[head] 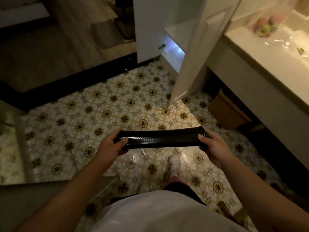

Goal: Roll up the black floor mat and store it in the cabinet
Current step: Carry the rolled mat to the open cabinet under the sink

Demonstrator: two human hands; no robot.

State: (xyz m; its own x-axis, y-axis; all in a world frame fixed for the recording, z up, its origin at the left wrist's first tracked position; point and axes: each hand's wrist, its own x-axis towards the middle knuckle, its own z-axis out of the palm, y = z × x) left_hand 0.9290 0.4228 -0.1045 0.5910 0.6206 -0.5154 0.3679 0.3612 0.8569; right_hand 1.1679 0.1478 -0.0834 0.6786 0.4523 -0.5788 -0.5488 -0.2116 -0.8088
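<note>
Left hand [115, 144] and right hand [211, 148] each clamp 1 end of the rolled mat [160, 138] so it can't unroll, cabinet [173, 46] open ahead.

No readable text, label, brand, number or sign anywhere in view. Glossy black rolled floor mat [161, 138]: embossed dot texture only, no lettering. Cream-and-brown patterned floor tiles [117, 104]: flower and star motifs, no words. White cabinet door [199, 52]: plain, unmarked. Brown cardboard box [225, 111] under counter: no print legible. Items on pale countertop [267, 52]: too blurred to read.
</note>
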